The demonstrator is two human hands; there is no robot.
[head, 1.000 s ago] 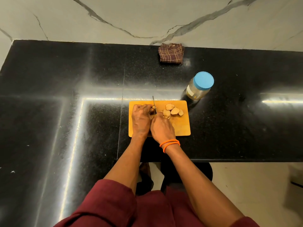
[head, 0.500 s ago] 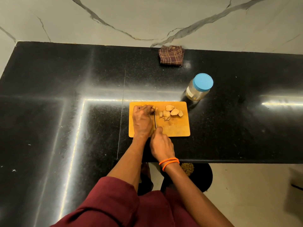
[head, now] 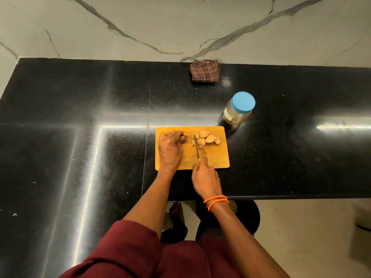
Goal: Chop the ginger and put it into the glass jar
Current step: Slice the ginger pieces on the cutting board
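Holding the knife (head: 196, 145) beside the ginger slices (head: 206, 139), the right hand (head: 204, 178) grips it while the left hand (head: 170, 149) pinches a ginger piece (head: 184, 135).

no readable text anywhere. glass jar (head: 236, 115) has a pale label on its side, too small and blurred to read.

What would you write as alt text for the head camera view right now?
A person chops ginger on a wooden cutting board: the right hand holds a knife beside the cut slices, while the left hand grips the uncut piece. A glass jar with its blue lid on stands behind the board on a black counter.
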